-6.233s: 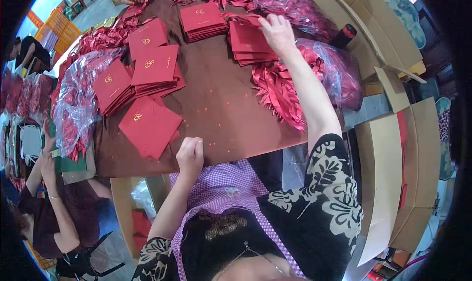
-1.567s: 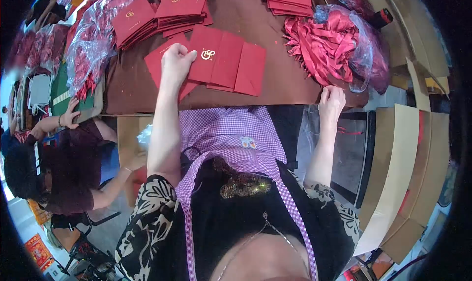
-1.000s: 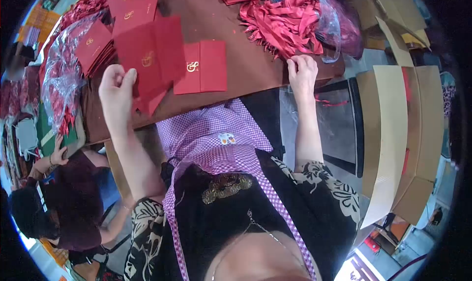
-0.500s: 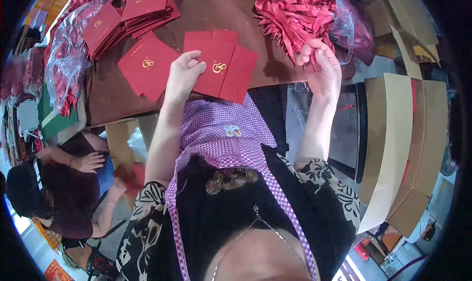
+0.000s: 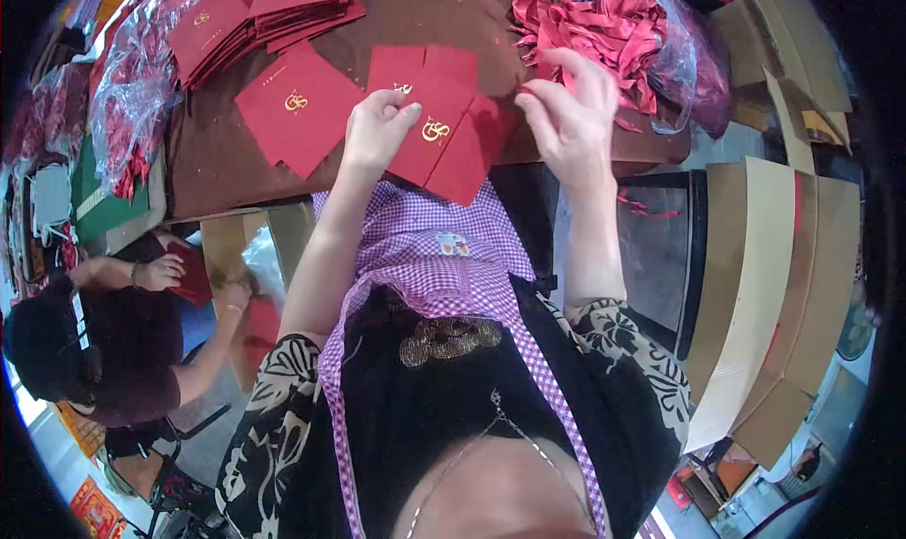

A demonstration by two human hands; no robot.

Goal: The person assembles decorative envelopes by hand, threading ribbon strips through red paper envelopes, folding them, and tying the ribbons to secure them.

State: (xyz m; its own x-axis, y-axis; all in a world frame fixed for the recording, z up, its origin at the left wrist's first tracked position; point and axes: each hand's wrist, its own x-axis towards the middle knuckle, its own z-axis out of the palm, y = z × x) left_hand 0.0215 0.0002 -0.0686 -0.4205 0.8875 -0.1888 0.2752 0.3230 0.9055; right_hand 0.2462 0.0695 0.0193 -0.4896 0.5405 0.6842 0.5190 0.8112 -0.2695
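Flat red paper packets (image 5: pixel 461 124) with a gold monogram overlap at the table's front edge, close to my body. My left hand (image 5: pixel 377 131) is closed in a pinch at the left edge of the top packet. To the right of the packets, my right hand (image 5: pixel 578 114) is raised with thumb and fingers curled together on a bit of red ribbon (image 5: pixel 536 88), mostly hidden by the fingers. Behind it a tangled heap of shiny red ribbons (image 5: pixel 613 29) spills from a clear plastic bag (image 5: pixel 681 58). More red packets (image 5: pixel 300 108) lie left of my left hand.
Stacks of red packets (image 5: pixel 209 29) and a plastic bag of red material (image 5: pixel 142 105) occupy the brown table's (image 5: pixel 212 176) left side. Cardboard boxes (image 5: pixel 755 284) stand on the right. At lower left, a seated person (image 5: pixel 123 341) handles red pieces by an open box (image 5: pixel 226 246).
My right hand has moved left from the ribbon heap toward the packets, with a bit of red ribbon in its fingers. My left hand stays at the packet. The seated person's hands have shifted.
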